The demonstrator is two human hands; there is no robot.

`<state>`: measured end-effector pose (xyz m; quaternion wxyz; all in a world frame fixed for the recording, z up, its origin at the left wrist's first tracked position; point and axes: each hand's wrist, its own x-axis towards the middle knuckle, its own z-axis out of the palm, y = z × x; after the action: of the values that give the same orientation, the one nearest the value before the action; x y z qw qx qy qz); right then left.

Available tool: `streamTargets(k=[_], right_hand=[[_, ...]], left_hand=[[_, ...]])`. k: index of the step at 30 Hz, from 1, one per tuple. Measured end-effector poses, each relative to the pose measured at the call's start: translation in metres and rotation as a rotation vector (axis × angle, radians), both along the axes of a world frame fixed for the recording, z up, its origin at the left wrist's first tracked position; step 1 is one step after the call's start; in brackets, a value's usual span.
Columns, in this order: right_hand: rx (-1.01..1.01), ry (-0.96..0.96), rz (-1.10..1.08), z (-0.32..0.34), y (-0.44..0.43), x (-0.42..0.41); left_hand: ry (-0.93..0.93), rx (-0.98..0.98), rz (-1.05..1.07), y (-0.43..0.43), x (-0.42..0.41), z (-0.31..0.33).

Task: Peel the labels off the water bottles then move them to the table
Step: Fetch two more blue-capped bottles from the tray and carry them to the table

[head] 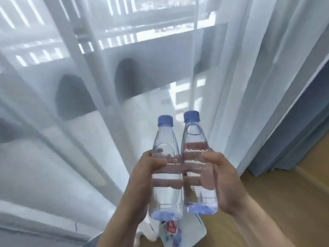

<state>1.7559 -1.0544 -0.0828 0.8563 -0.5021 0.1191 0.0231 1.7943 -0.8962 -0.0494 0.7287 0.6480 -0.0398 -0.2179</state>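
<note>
2 label-free water bottles [166, 175] touching; left hand [142, 175], right hand [222, 179] gripping.

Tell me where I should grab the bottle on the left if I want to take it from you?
Grab the left bottle by its bare shoulder just under the blue cap, coming from above. The left hand already wraps its middle from the left, and the other bottle presses against its right side, so only the top is free.
</note>
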Motion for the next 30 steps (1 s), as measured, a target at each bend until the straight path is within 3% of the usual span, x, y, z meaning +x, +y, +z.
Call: streamTargets(k=[6,18,24,30], right_hand=[[-0.110,-0.131,0.310,0.035,0.054,-0.021],[-0.016,-0.145,0.947,0.046,0.205,-0.175],[-0.058,-0.256,1.266,0.052,0.331,-0.292],[0.002,-0.277,1.658,0.053,0.477,-0.478]], left_hand=[[-0.257,-0.036,0.352,0.058,-0.078,0.035],[-0.346,0.000,1.024,0.160,-0.322,0.033],[-0.394,0.008,1.359,0.241,-0.475,0.036],[-0.434,0.070,1.680,0.329,-0.673,0.044]])
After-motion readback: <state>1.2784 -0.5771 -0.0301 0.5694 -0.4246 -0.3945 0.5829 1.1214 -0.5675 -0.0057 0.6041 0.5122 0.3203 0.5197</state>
